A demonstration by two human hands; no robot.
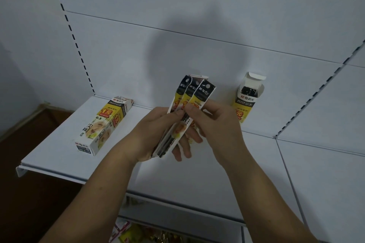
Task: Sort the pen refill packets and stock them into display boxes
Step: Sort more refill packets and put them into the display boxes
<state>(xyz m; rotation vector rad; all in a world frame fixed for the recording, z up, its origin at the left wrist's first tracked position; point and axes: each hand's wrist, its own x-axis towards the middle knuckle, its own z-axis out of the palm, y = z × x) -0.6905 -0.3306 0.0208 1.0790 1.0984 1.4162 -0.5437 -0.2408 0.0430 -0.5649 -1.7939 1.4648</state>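
Note:
I hold a fanned bunch of pen refill packets (194,92), black-topped with yellow labels, above the middle of the white shelf (59,154). My left hand (158,136) grips their lower ends from below. My right hand (215,120) pinches the front packet between thumb and fingers. A display box (102,124) lies on its side at the shelf's left, its top flap open. A second display box (246,100) stands upright at the back right with its flap open and dark packet tops showing inside.
White back panels with slotted uprights (79,51) rise behind the shelf. A second shelf section (325,163) adjoins on the right. Below the shelf's front edge, colourful packaged goods (142,233) show. A brown floor area (29,134) lies to the left.

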